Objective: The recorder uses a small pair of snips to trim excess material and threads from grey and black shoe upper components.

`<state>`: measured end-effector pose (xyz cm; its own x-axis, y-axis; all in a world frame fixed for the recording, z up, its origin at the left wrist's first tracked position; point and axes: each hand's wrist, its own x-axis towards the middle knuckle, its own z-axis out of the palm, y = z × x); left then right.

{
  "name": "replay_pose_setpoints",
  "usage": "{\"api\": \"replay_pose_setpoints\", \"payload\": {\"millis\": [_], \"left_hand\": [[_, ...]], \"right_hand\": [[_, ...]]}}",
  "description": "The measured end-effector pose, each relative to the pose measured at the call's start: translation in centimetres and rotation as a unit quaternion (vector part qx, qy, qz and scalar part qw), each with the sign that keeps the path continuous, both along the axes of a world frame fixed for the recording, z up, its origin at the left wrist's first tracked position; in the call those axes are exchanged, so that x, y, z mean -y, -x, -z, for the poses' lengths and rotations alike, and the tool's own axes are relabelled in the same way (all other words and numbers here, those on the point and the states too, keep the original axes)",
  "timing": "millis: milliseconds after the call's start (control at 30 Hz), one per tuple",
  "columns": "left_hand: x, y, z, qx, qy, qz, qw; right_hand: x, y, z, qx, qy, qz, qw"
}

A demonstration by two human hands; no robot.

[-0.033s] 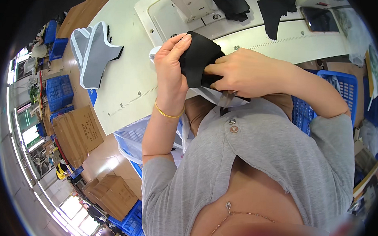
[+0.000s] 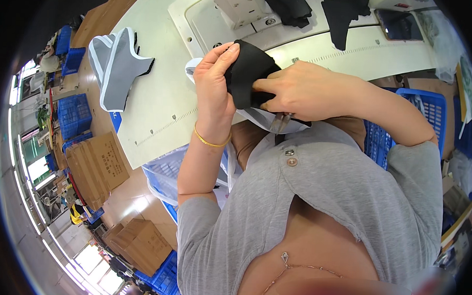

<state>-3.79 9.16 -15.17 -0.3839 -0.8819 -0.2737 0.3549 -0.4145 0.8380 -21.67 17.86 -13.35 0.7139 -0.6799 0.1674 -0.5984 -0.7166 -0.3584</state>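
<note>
I hold a piece of black fabric (image 2: 247,70) up in front of me, over the near edge of a white work table (image 2: 159,108). My left hand (image 2: 215,82), with a gold bangle at the wrist, grips the fabric's left side with the fingers upright. My right hand (image 2: 295,90) pinches the same piece from the right. The metal tips of a small pair of snips (image 2: 279,122) stick out below my right palm. A pale grey, white-edged piece (image 2: 260,117) hangs beneath the black one.
A stack of grey, white-trimmed fabric pieces (image 2: 116,65) lies at the table's left end. A sewing machine base (image 2: 241,7), black fabric pieces (image 2: 344,13) and a dark screen (image 2: 399,26) sit further back. Blue crates (image 2: 424,110) and cardboard boxes (image 2: 97,166) stand around.
</note>
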Motion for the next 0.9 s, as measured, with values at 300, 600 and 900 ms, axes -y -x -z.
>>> {"api": "replay_pose_setpoints", "payload": {"millis": [300, 600, 900], "left_hand": [[0.1, 0.3, 0.5, 0.011, -0.001, -0.009, 1.0], [0.0, -0.5, -0.5, 0.04, 0.036, -0.034, 0.998], [-1.3, -1.3, -2.4, 0.024, 0.058, -0.007, 0.998]], "right_hand": [[-0.1, -1.4, 2.9, -0.039, 0.015, -0.013, 0.999], [-1.5, 2.9, 1.2, 0.239, -0.075, 0.08, 0.965], [-1.8, 12.0, -1.3, 0.099, 0.106, 0.406, 0.902]]}}
